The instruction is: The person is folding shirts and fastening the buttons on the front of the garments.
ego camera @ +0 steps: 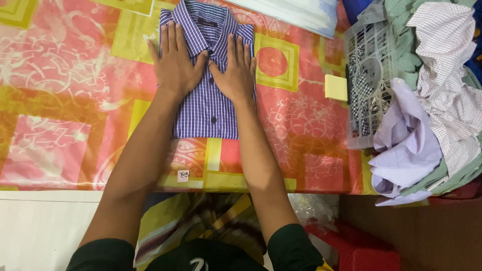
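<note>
Folded purple striped shirt: lies collar-up near the far edge of the bench, on its patterned orange cloth; left hand and right hand rest flat on its chest, fingers spread, pinching nothing, apparently pressing the fold smooth; laundry basket heaped with unfolded shirts at right, within reach.

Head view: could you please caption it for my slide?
Both hands, left hand and right hand, flat on a folded purple striped shirt beside a laundry basket.
</note>
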